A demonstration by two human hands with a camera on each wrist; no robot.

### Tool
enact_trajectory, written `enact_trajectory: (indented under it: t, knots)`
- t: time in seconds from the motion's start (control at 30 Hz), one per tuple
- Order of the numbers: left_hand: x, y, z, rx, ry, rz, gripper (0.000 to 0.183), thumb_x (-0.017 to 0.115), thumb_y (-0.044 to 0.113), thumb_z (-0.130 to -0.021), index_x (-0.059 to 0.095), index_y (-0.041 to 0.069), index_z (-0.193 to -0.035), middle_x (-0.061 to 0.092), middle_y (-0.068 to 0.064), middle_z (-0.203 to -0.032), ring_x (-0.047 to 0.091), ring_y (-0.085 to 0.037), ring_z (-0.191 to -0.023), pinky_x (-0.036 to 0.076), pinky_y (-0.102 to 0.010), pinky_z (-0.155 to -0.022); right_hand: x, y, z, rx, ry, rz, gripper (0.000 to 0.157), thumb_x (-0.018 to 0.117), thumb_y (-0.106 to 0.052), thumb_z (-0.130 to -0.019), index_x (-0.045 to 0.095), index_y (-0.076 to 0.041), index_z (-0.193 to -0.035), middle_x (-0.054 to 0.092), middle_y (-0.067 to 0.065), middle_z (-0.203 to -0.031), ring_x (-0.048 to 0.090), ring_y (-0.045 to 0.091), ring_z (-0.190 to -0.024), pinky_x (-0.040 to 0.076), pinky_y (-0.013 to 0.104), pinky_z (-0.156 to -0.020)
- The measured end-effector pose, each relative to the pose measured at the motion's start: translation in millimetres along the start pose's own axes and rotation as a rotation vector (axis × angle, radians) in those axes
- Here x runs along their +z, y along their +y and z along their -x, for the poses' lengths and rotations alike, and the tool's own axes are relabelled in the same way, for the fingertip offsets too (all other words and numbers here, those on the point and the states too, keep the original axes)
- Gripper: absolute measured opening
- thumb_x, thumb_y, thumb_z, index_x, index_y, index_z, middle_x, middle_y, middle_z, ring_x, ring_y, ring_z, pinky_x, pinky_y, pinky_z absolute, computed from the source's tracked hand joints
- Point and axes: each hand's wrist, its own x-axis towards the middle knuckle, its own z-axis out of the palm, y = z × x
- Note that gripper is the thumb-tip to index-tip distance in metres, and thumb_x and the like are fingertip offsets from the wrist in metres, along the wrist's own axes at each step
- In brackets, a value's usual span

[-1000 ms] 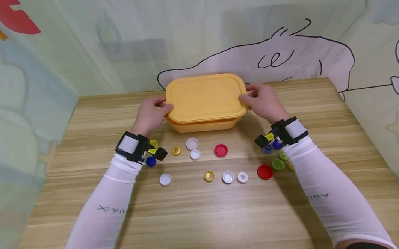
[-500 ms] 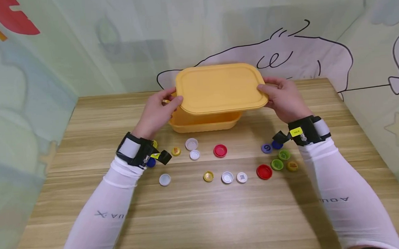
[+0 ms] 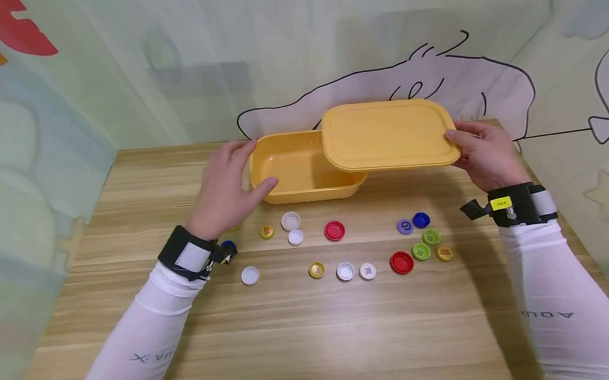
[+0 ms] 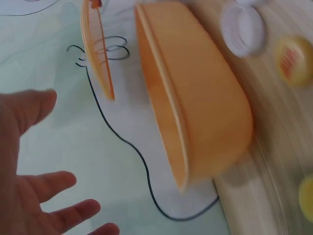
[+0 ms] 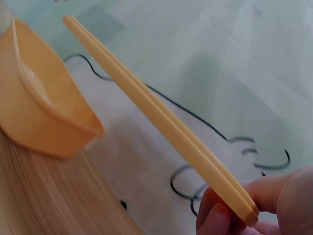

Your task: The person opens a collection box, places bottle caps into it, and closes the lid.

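Holding yellow lid [image 3: 389, 134]: right hand [image 3: 491, 152]. Left hand [image 3: 223, 191] beside box [image 3: 310, 195].

Lid [image 3: 389, 135], in the right hand [image 3: 491, 154]: smooth plastic with a soft, nearly matt sheen.
Box [image 3: 312, 196], beside the left hand [image 3: 224, 188]: smooth plastic, glossy inside where light glints.
Caps [image 3: 335, 231], on the near side of both hands: hard-looking plastic, lightly shiny.
Surface [image 3: 343, 337], under both hands: wood-grained, smooth, faintly glossy.
Sleeves [image 3: 141, 336], behind both hands: stretchy-looking cloth, matt, finely wrinkled.
Wrist straps [image 3: 524, 201], behind both hands: dull, fabric-like.
Backdrop [image 3: 276, 53], beyond both hands: printed sheeting, cloth or plastic unclear.
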Motion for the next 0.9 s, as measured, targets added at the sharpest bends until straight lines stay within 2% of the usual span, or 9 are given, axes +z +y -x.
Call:
enact_trajectory:
  t: [0.2, 0.3, 0.37, 0.6, 0.77, 0.9]
  knots:
    - [-5.6, -14.9, 20.4, 0.015, -0.018, -0.16, 0.091, 0.063, 0.065, -0.086, 0.035, 0.014, -0.155, 0.023, -0.018, -0.159, 0.012, -0.044, -0.146, 0.012, -0.065, -0.111, -43.2, 8, -5, 0.049, 0.081, 0.053, 0.08, 0.075, -0.03, -0.086, 0.038, -0.007, -0.153, 0.055, 0.004, -0.123, 0.068, 0.012, -0.093, 0.055, 0.025, -0.077]
    - [-7.7, -21.0, 29.3, -0.002, -0.051, -0.206, 0.095, 0.059, 0.07, -0.086, 0.031, 0.014, -0.157, 0.011, -0.015, -0.164, -0.004, -0.041, -0.148, 0.002, -0.065, -0.111, -60.6, 15, -8, 0.073, 0.118, 0.069, 0.083, 0.075, -0.033, -0.085, 0.036, -0.009, -0.154, 0.053, 0.002, -0.123, 0.067, 0.009, -0.093, 0.055, 0.025, -0.076]
    - [-8.4, -25.1, 34.3, -0.02, -0.072, -0.225, 0.097, 0.056, 0.073, -0.086, 0.03, 0.014, -0.158, 0.005, -0.012, -0.165, -0.009, -0.039, -0.148, -0.002, -0.065, -0.111, -70.5, 19, -11, 0.094, 0.132, 0.09, 0.086, 0.075, -0.035, -0.085, 0.033, -0.011, -0.156, 0.051, 0.001, -0.124, 0.065, 0.008, -0.094, 0.055, 0.024, -0.076]
    - [-7.5, -33.8, 46.3, -0.052, -0.085, -0.261, 0.099, 0.05, 0.077, -0.086, 0.029, 0.014, -0.159, 0.006, -0.014, -0.165, -0.014, -0.037, -0.148, -0.005, -0.067, -0.11, -96.1, 31, -14, 0.157, 0.154, 0.29, 0.091, 0.068, -0.046, -0.086, 0.025, -0.014, -0.16, 0.048, -0.001, -0.125, 0.058, 0.008, -0.096, 0.053, 0.021, -0.077]
    - [-5.0, -37.2, 51.6, -0.07, -0.098, -0.274, 0.099, 0.048, 0.078, -0.086, 0.028, 0.014, -0.159, 0.005, -0.014, -0.165, -0.014, -0.038, -0.148, -0.004, -0.068, -0.11, -105.8, 39, -18, 0.188, 0.182, 0.444, 0.091, 0.063, -0.054, -0.087, 0.025, -0.014, -0.16, 0.047, -0.003, -0.124, 0.057, 0.006, -0.096, 0.053, 0.02, -0.078]
    - [-3.7, -39.2, 55.0, -0.089, -0.113, -0.279, 0.101, 0.047, 0.08, -0.085, 0.026, 0.014, -0.159, 0.005, -0.014, -0.165, -0.013, -0.04, -0.148, -0.003, -0.068, -0.11, -108.4, 44, -22, 0.206, 0.194, 0.526, 0.089, 0.06, -0.058, -0.089, 0.027, -0.013, -0.159, 0.047, -0.002, -0.124, 0.056, 0.006, -0.096, 0.052, 0.019, -0.078]
